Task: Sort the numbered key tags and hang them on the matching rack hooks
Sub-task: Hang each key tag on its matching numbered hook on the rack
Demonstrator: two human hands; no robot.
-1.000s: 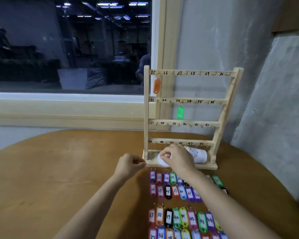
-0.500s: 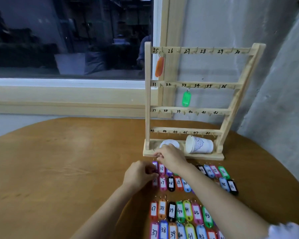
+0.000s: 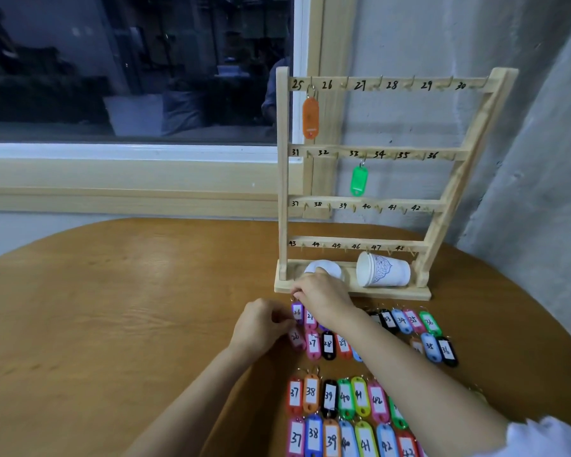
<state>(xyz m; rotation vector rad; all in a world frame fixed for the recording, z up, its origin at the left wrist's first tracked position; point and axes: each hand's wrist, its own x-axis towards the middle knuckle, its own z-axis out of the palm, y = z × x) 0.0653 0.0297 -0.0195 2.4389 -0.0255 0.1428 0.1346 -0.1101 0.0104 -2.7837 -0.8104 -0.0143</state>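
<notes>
The wooden rack (image 3: 282,192) stands at the table's back, its hooks numbered 25 to 48. An orange tag (image 3: 310,117) hangs on hook 25 and a green tag (image 3: 359,180) on hook 33. Rows of coloured numbered tags (image 3: 343,395) lie flat in front of the rack. My right hand (image 3: 323,300) reaches over the top row and pinches the ring of the purple tag 26 (image 3: 297,312). My left hand (image 3: 261,324) has curled fingers at that tag's lower left edge, just above a pink tag 26 (image 3: 295,339). My right arm hides several tags.
Two white paper cups lie on their sides on the rack's base, one patterned (image 3: 384,270), the other (image 3: 322,268) partly behind my right hand. The round wooden table (image 3: 129,308) meets a window sill and a grey wall behind the rack.
My right hand came down from the rack's base to the top row of tags. My left hand moved right to the purple tag 26. The camera tilted and moved closer.
</notes>
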